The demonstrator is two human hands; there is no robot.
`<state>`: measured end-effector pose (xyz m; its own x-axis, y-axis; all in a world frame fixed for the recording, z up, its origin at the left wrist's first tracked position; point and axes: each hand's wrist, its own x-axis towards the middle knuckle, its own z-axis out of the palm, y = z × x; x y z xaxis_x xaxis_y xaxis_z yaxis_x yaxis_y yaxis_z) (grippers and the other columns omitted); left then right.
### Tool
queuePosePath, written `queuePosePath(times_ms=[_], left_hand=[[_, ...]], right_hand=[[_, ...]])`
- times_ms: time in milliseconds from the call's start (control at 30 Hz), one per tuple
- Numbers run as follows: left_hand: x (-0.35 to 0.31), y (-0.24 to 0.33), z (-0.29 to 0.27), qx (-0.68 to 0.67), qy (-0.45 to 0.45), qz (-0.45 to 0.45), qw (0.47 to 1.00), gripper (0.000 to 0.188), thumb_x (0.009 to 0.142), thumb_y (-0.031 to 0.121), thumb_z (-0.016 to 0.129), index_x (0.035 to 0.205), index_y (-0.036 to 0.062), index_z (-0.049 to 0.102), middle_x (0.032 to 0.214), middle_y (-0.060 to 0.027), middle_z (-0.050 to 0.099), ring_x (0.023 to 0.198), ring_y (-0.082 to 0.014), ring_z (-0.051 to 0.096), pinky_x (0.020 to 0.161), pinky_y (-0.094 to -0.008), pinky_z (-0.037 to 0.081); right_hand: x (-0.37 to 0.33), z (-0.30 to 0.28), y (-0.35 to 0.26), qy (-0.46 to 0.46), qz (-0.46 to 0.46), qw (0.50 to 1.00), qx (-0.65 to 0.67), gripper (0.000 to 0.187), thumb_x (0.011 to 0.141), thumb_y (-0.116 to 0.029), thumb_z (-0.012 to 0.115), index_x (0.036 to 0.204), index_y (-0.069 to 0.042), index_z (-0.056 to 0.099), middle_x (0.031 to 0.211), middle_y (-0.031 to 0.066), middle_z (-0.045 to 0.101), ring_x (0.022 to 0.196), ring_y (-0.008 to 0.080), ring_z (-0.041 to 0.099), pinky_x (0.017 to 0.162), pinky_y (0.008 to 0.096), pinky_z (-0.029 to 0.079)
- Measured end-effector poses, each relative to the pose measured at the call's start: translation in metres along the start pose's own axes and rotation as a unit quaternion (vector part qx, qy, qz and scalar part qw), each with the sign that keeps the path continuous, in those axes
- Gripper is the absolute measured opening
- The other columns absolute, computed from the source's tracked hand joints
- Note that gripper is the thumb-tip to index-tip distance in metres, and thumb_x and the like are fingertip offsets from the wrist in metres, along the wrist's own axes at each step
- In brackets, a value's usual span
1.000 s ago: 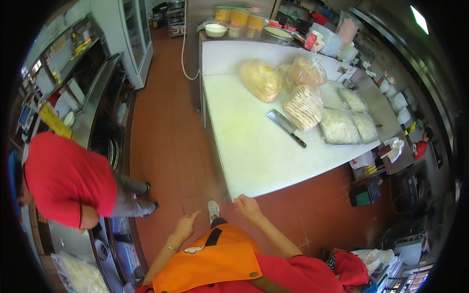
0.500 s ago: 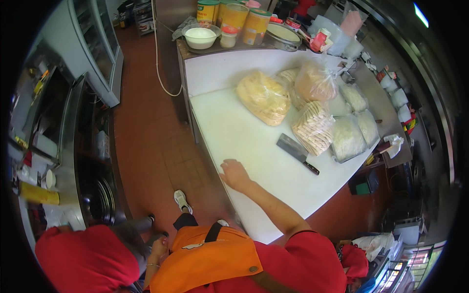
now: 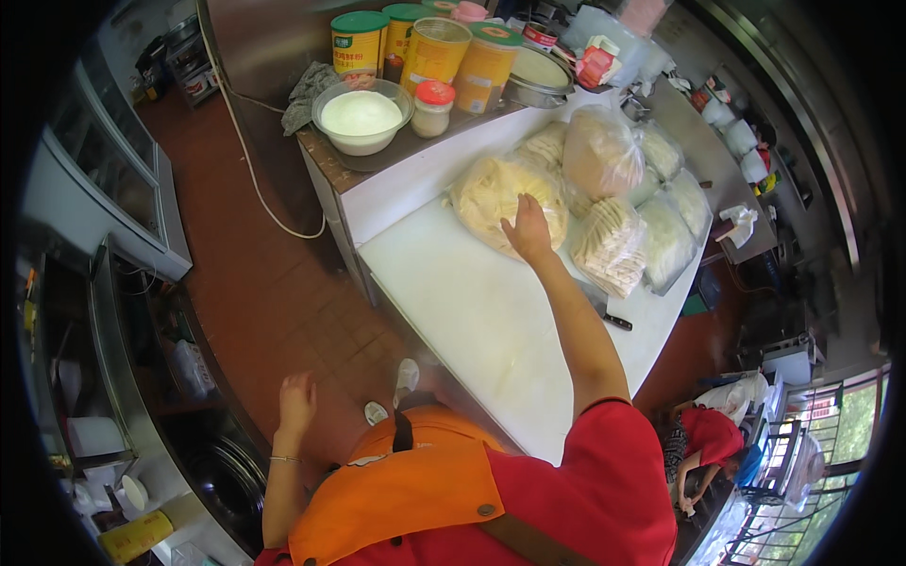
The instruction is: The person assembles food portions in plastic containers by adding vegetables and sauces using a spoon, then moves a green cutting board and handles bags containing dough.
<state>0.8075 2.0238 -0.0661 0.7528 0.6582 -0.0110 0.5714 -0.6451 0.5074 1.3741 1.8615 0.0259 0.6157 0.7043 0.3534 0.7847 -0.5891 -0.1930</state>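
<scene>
The white worktop (image 3: 472,311) runs from your chest toward one o'clock; on it, at twelve o'clock, lies a clear bag of pale shredded food (image 3: 491,189); your right hand (image 3: 527,229) rests flat on that bag, fingers spread; your left hand (image 3: 297,401) hangs open and empty at nine o'clock above the red floor (image 3: 264,283).

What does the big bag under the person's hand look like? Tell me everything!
The big bag is clear, thin plastic, puffed full of pale yellow strips, maybe noodles or dough; they are too small to tell. It lies on its side near the far edge of the white table. The right hand rests flat on its near side. Other filled bags crowd against it on the right. Its opening cannot be seen.
</scene>
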Motion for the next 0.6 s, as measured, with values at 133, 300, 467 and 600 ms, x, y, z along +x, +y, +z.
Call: queuePosePath(times_ms=[133, 300, 467, 600], left_hand=[[0.043, 0.034, 0.000, -0.072, -0.037, 0.010, 0.997, 0.030, 0.090, 0.014, 0.064, 0.116, -0.0012, 0.064, 0.110, -0.0207, 0.066, 0.110, -0.0392, 0.057, 0.095, -0.0464, 0.045], [0.075, 0.052, -0.008, -0.122, -0.124, -0.004, 0.985, 0.033, 0.091, 0.017, 0.064, 0.120, 0.0008, 0.063, 0.111, -0.0198, 0.067, 0.109, -0.0366, 0.060, 0.095, -0.0429, 0.047], [0.141, 0.081, -0.003, -0.301, -0.216, -0.053, 0.927, 0.032, 0.096, 0.018, 0.061, 0.124, 0.0026, 0.061, 0.116, -0.0159, 0.067, 0.112, -0.0256, 0.061, 0.095, -0.0343, 0.048], [0.209, 0.104, 0.011, -0.420, -0.310, -0.057, 0.851, 0.037, 0.103, 0.021, 0.053, 0.136, 0.0043, 0.052, 0.128, -0.0103, 0.061, 0.121, -0.0184, 0.055, 0.102, -0.0330, 0.045]], right_hand=[[0.050, 0.028, 0.035, -0.142, 0.131, 0.981, 0.023, 0.062, 0.084, -0.037, 0.072, 0.124, 0.007, 0.055, 0.123, 0.0264, 0.060, 0.120, 0.0394, 0.055, 0.102, 0.0432, 0.044], [0.049, 0.064, 0.037, -0.105, 0.269, 0.919, 0.269, 0.036, 0.088, -0.037, 0.068, 0.081, -0.002, 0.067, 0.075, 0.0087, 0.063, 0.075, 0.0202, 0.059, 0.075, 0.0328, 0.046], [0.042, 0.004, 0.034, -0.031, 0.297, 0.867, 0.399, 0.035, 0.090, -0.030, 0.066, 0.065, -0.006, 0.060, 0.063, -0.0016, 0.054, 0.060, 0.0079, 0.045, 0.059, 0.0267, 0.036], [0.015, -0.068, 0.007, -0.007, 0.391, 0.819, 0.419, 0.041, 0.093, -0.030, 0.065, 0.059, -0.008, 0.055, 0.057, -0.0032, 0.049, 0.055, 0.0069, 0.042, 0.053, 0.0247, 0.031]])
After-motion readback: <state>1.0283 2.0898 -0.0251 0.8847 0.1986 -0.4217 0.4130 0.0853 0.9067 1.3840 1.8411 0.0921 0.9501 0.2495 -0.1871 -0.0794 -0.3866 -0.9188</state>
